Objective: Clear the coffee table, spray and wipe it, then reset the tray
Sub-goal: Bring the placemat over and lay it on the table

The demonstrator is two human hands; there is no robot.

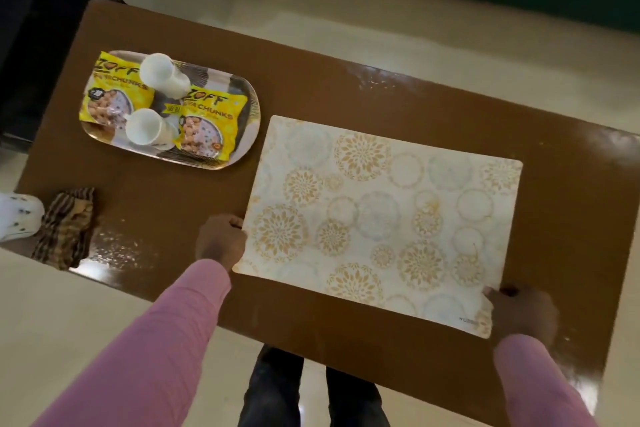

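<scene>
**Placemat gripped at both near corners on the brown table**

The pale rectangular placemat with gold floral circles (381,218) is held by both hands. The left hand (221,241) is curled closed on its left near corner; the right hand (523,310) is pinched shut on its right near corner, where the mat's edge is bent slightly. Pink sleeves (166,340) cover both arms. The mat lies flat on the glossy brown rectangular coffee table (194,191). Further left, an oval patterned tray (247,146) carries two yellow snack packets (114,94) and two white cups (161,74). A striped brown cloth (67,227) is seen at the table's left near edge, just beside a white bottle (17,215). Cream floor tiles (311,28) surround the table.
</scene>
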